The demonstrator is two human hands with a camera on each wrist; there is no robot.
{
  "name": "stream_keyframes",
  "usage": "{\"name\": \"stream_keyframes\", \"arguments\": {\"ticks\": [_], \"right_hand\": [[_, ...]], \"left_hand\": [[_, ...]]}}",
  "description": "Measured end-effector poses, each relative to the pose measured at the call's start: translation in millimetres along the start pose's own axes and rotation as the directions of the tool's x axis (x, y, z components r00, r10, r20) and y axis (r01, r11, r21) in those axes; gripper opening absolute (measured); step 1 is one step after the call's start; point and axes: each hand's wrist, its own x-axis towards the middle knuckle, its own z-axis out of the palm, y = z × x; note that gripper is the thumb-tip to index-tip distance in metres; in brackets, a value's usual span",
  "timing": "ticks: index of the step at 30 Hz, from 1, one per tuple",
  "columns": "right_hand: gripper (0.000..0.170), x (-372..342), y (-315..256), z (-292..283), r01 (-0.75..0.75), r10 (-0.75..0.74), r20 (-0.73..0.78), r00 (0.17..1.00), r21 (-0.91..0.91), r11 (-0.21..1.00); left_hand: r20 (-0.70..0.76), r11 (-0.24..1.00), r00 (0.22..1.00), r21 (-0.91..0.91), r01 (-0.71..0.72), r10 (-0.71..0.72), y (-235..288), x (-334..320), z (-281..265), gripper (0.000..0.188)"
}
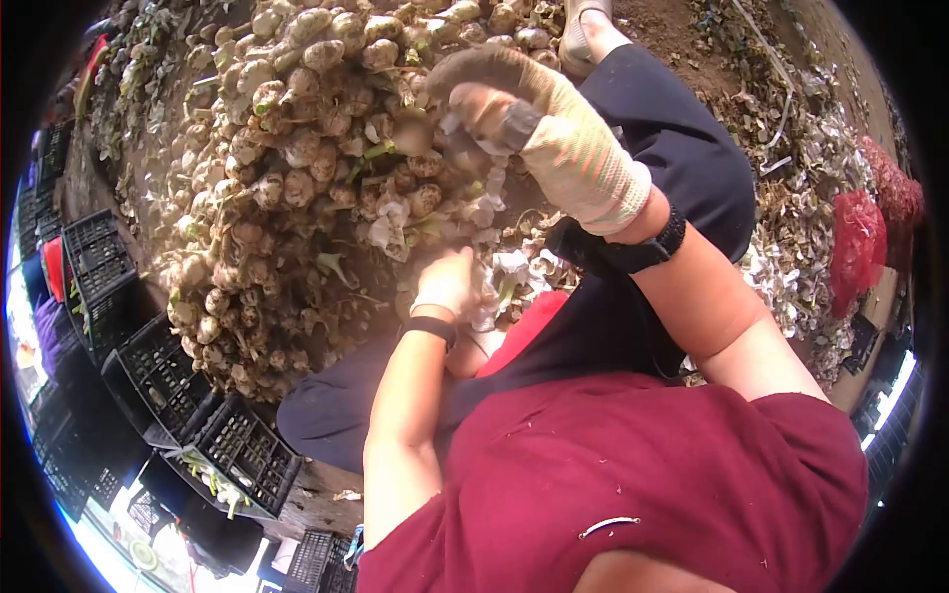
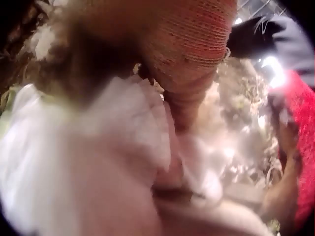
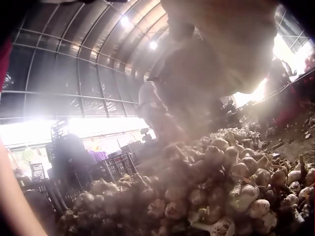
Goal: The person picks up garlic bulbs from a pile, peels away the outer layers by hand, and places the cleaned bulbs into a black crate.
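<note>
In the head view my right hand (image 1: 578, 138), in a pale knitted glove with orange stripes, is raised beside the garlic pile (image 1: 297, 148). Its fingers curve and a dark band (image 1: 521, 126) circles the thumb; motion blur hides what lies at the fingertips. Below it my left hand (image 1: 445, 282) is low among loose garlic skins (image 1: 390, 229), its fingers blurred and partly hidden. A whitish, blurred shape (image 2: 83, 157) fills much of the left wrist view, close before the striped glove (image 2: 197, 39). The right wrist view shows garlic bulbs (image 3: 246, 196) under the blurred glove (image 3: 226, 44).
Black plastic crates (image 1: 158, 376) stand along the left. Scattered skins (image 1: 791, 247) and a red mesh sack (image 1: 858, 252) lie to the right. My bent knee (image 1: 707, 158) borders the pile. Another person (image 3: 150, 103) stands beyond it under an arched roof.
</note>
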Motion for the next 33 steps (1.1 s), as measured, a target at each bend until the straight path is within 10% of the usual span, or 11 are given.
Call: {"name": "stream_keyframes", "arguments": {"ticks": [4, 6, 10, 12, 14, 16, 20, 22, 26, 28, 33], "right_hand": [[0.022, -6, 7, -14, 0.100, -0.125, 0.228, 0.966, 0.119, 0.988], [0.025, -10, -6, -6, 0.025, -0.004, 0.292, 0.956, -0.069, 0.997], [0.041, -18, -12, 10, -0.057, 0.159, 0.380, 0.911, -0.267, 0.962], [0.049, -20, -1, 13, -0.096, 0.213, 0.343, 0.915, -0.328, 0.940], [0.048, -19, 10, 14, -0.087, 0.266, 0.306, 0.914, -0.492, 0.866], [0.045, -25, 13, 22, 0.024, 0.175, 0.255, 0.951, -0.626, 0.779], [0.043, -22, 12, 26, 0.237, -0.199, 0.131, 0.971, -0.487, 0.841], [0.046, -22, 14, 20, 0.019, 0.059, 0.165, 0.985, -0.440, 0.898], [0.065, -28, 17, 23, -0.142, 0.360, 0.260, 0.896, -0.600, 0.787], [0.043, -28, 16, 28, -0.164, 0.389, 0.288, 0.875, -0.579, 0.799], [0.051, -25, 31, 24, -0.127, 0.200, 0.430, 0.881, -0.193, 0.973]], "left_hand": [[-0.354, 0.840, 0.934, -0.521, -0.153, -0.049, 4, -26, -61, 0.043], [-0.211, 0.235, 0.975, -0.953, -0.190, -0.065, 7, -58, -99, 0.031], [-0.371, -0.111, 0.920, -0.916, -0.385, -0.127, 11, -110, -126, 0.043], [-0.504, 0.032, 0.863, -0.863, -0.503, -0.016, 3, -120, -127, 0.051], [-0.736, 0.625, 0.639, -0.611, -0.486, -0.222, 15, -126, -121, 0.041], [-0.869, 0.988, 0.474, -0.151, 0.015, -0.140, 37, -134, -129, 0.048], [-0.559, 0.994, 0.822, -0.050, 0.101, -0.112, 28, -131, -109, 0.038], [-0.504, 0.954, 0.855, -0.299, -0.036, -0.126, 28, -131, -104, 0.041], [-0.653, 0.611, 0.703, -0.687, -0.393, -0.282, 37, -127, -100, 0.056], [-0.849, 0.785, 0.499, -0.426, -0.450, -0.175, 56, -128, -109, 0.061], [-0.886, 0.799, 0.463, -0.308, -0.516, -0.043, 65, -137, -125, 0.061]]}}
